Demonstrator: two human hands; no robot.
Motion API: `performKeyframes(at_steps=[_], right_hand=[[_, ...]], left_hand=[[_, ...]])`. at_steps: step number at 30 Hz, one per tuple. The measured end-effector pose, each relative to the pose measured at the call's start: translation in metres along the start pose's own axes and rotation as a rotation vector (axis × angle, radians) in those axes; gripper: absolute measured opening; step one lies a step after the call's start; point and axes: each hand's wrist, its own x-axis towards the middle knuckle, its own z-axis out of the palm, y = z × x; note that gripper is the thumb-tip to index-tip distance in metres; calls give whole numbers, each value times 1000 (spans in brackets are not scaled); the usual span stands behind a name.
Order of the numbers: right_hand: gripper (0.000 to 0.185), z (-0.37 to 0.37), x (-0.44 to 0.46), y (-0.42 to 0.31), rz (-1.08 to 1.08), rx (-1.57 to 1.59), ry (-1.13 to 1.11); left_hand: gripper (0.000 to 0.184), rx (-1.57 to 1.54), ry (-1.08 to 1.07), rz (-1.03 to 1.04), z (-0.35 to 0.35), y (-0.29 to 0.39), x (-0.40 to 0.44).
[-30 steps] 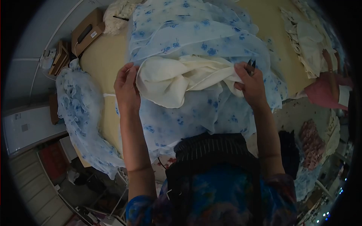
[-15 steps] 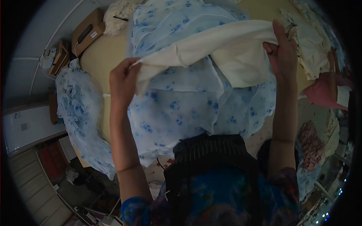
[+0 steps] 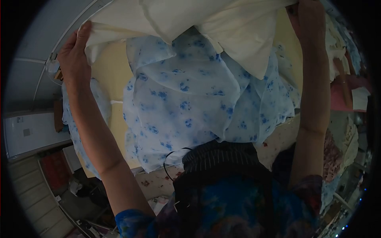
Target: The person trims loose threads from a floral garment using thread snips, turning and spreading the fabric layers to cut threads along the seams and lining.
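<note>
A cream cloth [image 3: 170,18] is stretched wide between my two raised hands, its upper part cut off by the top of the view. My left hand [image 3: 76,49] pinches its left end at the upper left. My right hand [image 3: 307,18] is closed on the other end at the top right; its fingertips are partly hidden. Below the cream cloth, a sheer white fabric with blue flowers [image 3: 184,99] lies in layers over the yellowish table [image 3: 115,83]. One pointed corner of the cream cloth hangs over this fabric.
More blue-flowered fabric [image 3: 99,95] hangs at the table's left edge. At the right, another person's arm [image 3: 344,83] and pink clothing [image 3: 337,97] show near cream fabric [image 3: 332,47]. Dusty-pink ruffled fabric [image 3: 331,158] lies lower right. A white panel [image 3: 35,133] is at left.
Both hands have moved up and apart, my left hand leftward and my right hand to the right. The bunched cream cloth has been spread out and lifted toward the top of the view.
</note>
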Motion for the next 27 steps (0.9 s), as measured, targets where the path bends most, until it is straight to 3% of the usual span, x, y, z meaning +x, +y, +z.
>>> performKeyframes(at_steps=[4,7,10,12,13,14,15,16,17,20,23,25,27], right_hand=[[23,19,-14,-15,-126,-91,39],[24,15,-15,-42,-118,-115,-37],[25,25,-16,-63,-129,-95,-95],[26,33,-7,-58,-132,-98,-96],[27,37,-3,-55,-119,-100,-106],[27,42,2,-52,-71,-105,-134],[28,46,5,-50,-19,-113,-163],[28,49,8,-45,-5,-155,-148],[29,51,10,-41,10,-196,-135],[29,71,7,-37,-62,-115,-203],[28,79,16,-32,14,-113,-210],[28,82,24,-23,3,-112,-222],[28,87,35,-26,-1,-202,-92]], left_hand=[[35,-18,-29,-58,-8,10,-7],[35,-311,-111,-162,-24,38,-20],[27,-324,130,81,-26,67,-33],[22,237,667,561,2,69,-63],[16,98,615,589,26,68,-88],[12,-118,291,443,58,64,-121],[16,-86,-182,170,76,53,-149],[21,150,-597,41,100,34,-160],[27,55,-778,-223,128,12,-169],[30,-48,-545,-406,190,-49,-170],[26,-562,-519,-1008,216,-65,-149],[24,-716,-512,-1062,219,-88,-147],[22,-816,-545,-1063,212,-93,-142]])
